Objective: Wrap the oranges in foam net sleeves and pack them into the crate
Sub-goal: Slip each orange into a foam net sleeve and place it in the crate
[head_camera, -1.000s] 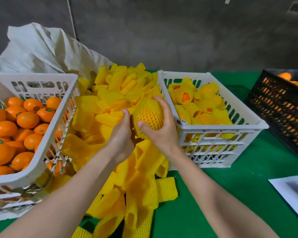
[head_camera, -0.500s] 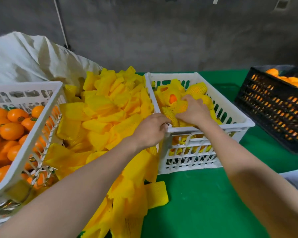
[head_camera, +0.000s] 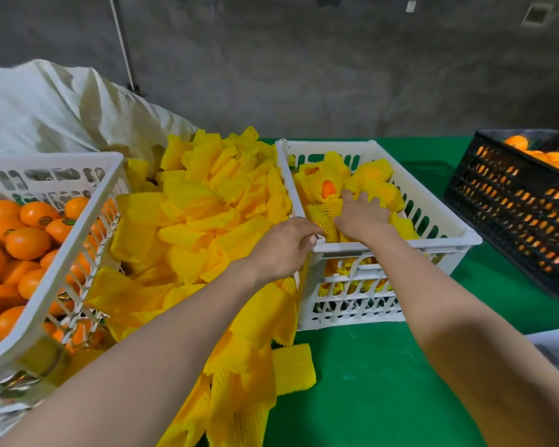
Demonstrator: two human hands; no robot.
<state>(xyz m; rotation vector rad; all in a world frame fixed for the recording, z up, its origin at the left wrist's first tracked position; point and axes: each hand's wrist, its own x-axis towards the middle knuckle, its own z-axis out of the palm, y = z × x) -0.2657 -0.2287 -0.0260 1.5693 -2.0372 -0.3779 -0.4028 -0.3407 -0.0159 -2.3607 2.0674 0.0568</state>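
The left hand [head_camera: 284, 246] clenches the near-left corner of the white slotted plastic crate [head_camera: 442, 241], its fingers curled over the rim. The right hand [head_camera: 362, 217] lies palm down inside that crate. Its fingers [head_camera: 349, 201] are nearly straight and slack, resting on the oranges wrapped in yellow foam net [head_camera: 381, 188] (no grasp shows). Just beyond the right fingertips, to their left, sits one wrapped orange with bare skin showing at the sleeve's open end [head_camera: 329, 188]. Left of the left knuckles and under that wrist spreads a loose heap of flat yellow foam net sleeves [head_camera: 207, 221]. Farther left of those fingers stands a second white plastic crate [head_camera: 46, 159] of bare glossy oranges [head_camera: 29, 240]. Well right of the right fingers, a black lattice crate [head_camera: 497, 204] sits on the green table cover [head_camera: 368, 382].
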